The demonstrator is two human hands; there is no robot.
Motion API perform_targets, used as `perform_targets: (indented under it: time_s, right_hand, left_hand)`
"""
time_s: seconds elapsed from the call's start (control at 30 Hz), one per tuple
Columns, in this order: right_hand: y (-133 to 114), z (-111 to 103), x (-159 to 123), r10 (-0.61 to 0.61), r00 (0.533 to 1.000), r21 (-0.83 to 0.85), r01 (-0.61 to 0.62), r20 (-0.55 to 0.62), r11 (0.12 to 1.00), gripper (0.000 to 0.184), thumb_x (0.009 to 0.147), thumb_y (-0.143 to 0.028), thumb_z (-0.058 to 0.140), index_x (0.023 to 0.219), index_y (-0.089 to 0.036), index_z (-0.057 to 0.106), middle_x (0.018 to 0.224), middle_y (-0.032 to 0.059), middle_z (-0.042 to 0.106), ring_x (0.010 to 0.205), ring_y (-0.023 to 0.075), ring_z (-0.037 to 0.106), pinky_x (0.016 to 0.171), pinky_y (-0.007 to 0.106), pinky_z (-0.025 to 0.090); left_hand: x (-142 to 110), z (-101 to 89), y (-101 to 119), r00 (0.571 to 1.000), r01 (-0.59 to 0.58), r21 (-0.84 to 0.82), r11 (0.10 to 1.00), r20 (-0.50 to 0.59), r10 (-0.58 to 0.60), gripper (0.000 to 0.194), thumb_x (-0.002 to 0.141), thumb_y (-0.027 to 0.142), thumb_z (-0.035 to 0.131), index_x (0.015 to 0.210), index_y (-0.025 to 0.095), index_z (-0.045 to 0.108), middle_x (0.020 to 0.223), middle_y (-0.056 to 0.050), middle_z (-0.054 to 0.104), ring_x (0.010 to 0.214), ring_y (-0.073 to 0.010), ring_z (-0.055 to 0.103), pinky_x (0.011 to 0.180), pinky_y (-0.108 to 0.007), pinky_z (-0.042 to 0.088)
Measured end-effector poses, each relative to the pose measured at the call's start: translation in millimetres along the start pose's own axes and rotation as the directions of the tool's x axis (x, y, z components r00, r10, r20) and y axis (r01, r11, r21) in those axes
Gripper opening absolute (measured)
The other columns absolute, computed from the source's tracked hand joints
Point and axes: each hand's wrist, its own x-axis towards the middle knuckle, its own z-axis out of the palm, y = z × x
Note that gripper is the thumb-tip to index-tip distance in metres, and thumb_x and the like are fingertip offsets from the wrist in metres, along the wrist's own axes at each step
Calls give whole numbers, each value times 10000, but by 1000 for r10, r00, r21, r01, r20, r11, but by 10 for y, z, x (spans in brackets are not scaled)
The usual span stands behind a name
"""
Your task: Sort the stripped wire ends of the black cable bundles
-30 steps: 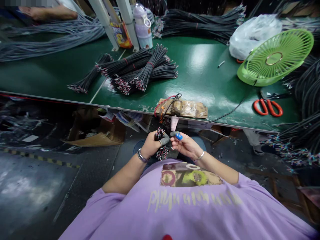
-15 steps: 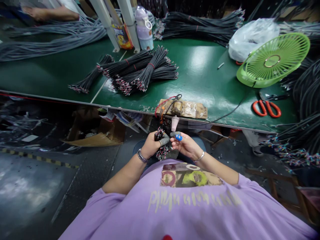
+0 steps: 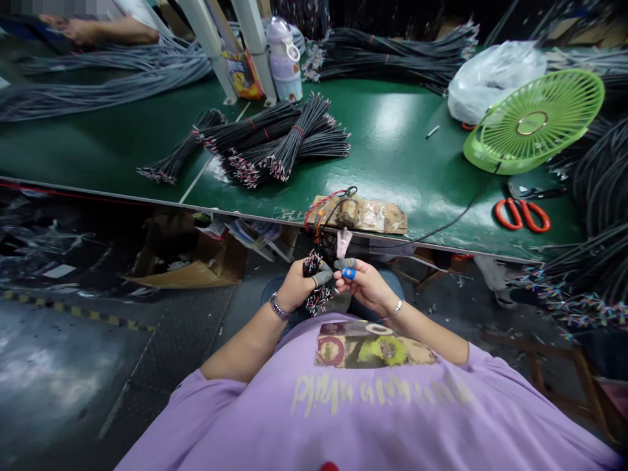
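My left hand (image 3: 297, 285) is closed around a short bundle of black cables (image 3: 314, 282) with red and white stripped ends showing above and below the fist; its thumb wears a grey finger cot. My right hand (image 3: 366, 285) pinches at the top of that bundle, fingertips in grey and blue cots. Both hands sit over my lap, just below the edge of the green table (image 3: 402, 150). A small pink fixture (image 3: 343, 243) hangs from the table edge right above my fingers.
Tied bundles of black cables (image 3: 275, 139) lie on the table. A green fan (image 3: 534, 121), orange scissors (image 3: 522, 214), a white plastic bag (image 3: 493, 70), a lilac bottle (image 3: 286, 59) and a taped board with wires (image 3: 360, 212) are there. Another person's arm (image 3: 98, 29) rests far left.
My right fingertips have closed in slightly toward the bundle top. The left hand has stayed in place; the view shifted a little.
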Motion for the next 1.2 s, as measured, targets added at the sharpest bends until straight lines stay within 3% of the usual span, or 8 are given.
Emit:
perform_targets:
  time_s: [0.13,0.27,0.4,0.5,0.63,0.73,0.97,1.2]
  right_hand:
    - [-69,29,-42,-164,986,-286,159,6,945,228,691,-297,756,849,-165,657,732,19,713,613,110,668,646,248,550]
    - [-154,6,-12,-133,991,-385,135,31,913,231,691,-315,743,830,-155,653,702,26,702,613,124,665,618,250,529]
    - [-190,-36,61,79,992,-305,-45,99,951,218,666,-308,740,728,-131,631,568,7,658,454,86,582,478,193,469]
    - [-193,-35,101,115,989,-230,-90,96,969,218,647,-293,755,678,-137,606,528,-15,629,416,70,541,455,181,466]
    - [-232,0,183,76,997,-26,-76,-22,997,288,753,-433,679,738,-155,602,597,-14,637,459,71,548,538,227,541]
    - [-293,33,274,119,993,49,-119,-9,992,387,839,-530,542,840,-151,622,675,13,657,514,88,580,562,245,558]
    - [-348,104,356,105,994,61,-104,-8,993,373,823,-535,565,849,-169,632,714,15,676,558,99,599,546,236,544]
    - [-320,149,351,76,994,98,-68,-80,993,288,813,-462,622,856,-177,635,731,1,691,648,103,643,623,234,537]
  left_hand:
    - [19,-32,-12,1000,-6,47,999,-19,7,216,646,295,745,693,122,625,648,-7,614,601,-116,545,599,-242,452]
    - [40,-55,8,1000,-28,100,995,12,27,226,646,284,749,757,117,645,694,-20,643,629,-123,565,620,-246,462]
    - [42,-71,48,987,-44,122,992,162,24,229,656,302,748,729,109,647,676,-21,644,619,-120,563,618,-242,464]
    - [36,-92,75,977,-44,77,996,212,27,231,664,313,746,722,109,657,669,-21,644,622,-120,564,633,-246,468]
    - [36,-111,120,991,-49,-10,999,121,50,220,675,321,744,725,120,671,675,-26,651,629,-128,578,638,-256,475]
    - [54,-96,165,997,-57,-78,995,51,61,236,657,336,758,727,126,678,664,-24,650,586,-118,565,607,-255,474]
    - [109,-28,204,995,-85,-140,986,-57,78,256,629,347,775,723,133,671,696,-20,661,636,-128,586,662,-270,488]
    - [142,-36,132,994,-101,-65,993,-48,98,252,624,327,775,714,120,663,722,-30,664,690,-142,592,696,-273,483]
